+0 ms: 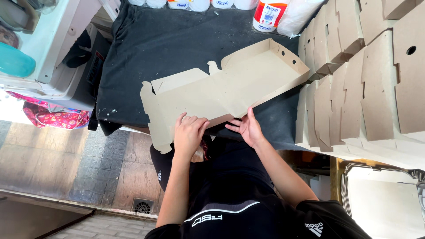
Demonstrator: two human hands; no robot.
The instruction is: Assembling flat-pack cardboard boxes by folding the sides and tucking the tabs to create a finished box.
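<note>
Black cloth covers the work table (177, 40) that fills the upper middle of the head view, and on it lies a large brown cardboard box blank (226, 86), partly folded. Its right half already stands up as a shallow tray with walls and small round holes, while its left half lies flat with loose flaps and overhangs the table's near edge toward the person. To the right, a stack of flat brown cardboard blanks (367, 84) leans in overlapping rows, just beside the tray end of the box. Along the far edge of the table stand white plastic tubs (190, 4) and a white container with an orange label (268, 15). The left hand (189, 132) rests on top of the flat near panel of the blank, fingers curled down over its edge and pinching the cardboard. The right hand (248, 128) sits just beside it at the box's near edge, palm up, fingers (233, 126) spread open and touching the underside of the fold, thumb against the cardboard, not clasped round it.
</note>
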